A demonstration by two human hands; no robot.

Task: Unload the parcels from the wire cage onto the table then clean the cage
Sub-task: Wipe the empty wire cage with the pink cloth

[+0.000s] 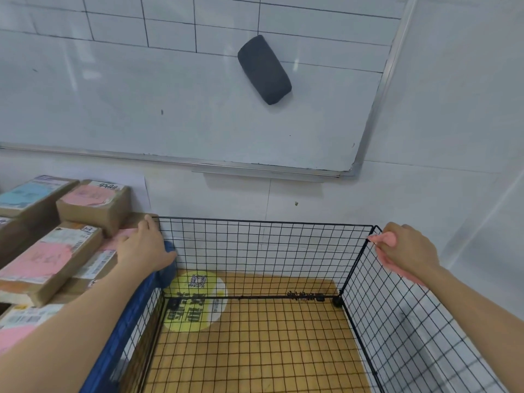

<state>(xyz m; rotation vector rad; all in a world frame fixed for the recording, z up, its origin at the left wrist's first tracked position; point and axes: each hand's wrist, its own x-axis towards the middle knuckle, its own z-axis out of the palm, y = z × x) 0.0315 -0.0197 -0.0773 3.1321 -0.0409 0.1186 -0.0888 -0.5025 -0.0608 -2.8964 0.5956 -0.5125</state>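
The black wire cage [263, 245] stands in front of me with no parcels in it; its mesh floor shows the yellow-brown tiles below. Several brown cardboard parcels [54, 256] with pink and blue labels lie stacked on the table at the left. My left hand [144, 248] rests at the cage's back left corner, fingers straight, touching a parcel beside the rim. My right hand [405, 251] grips a pink cloth [387, 239] and presses it on the cage's back right top corner.
The table's blue edge [122, 330] runs along the cage's left side. A whiteboard [170, 95] hangs on the wall behind, with a dark grey eraser [263, 69] stuck to it. A yellow-green round floor sticker [195, 302] shows through the mesh. A white wall stands to the right.
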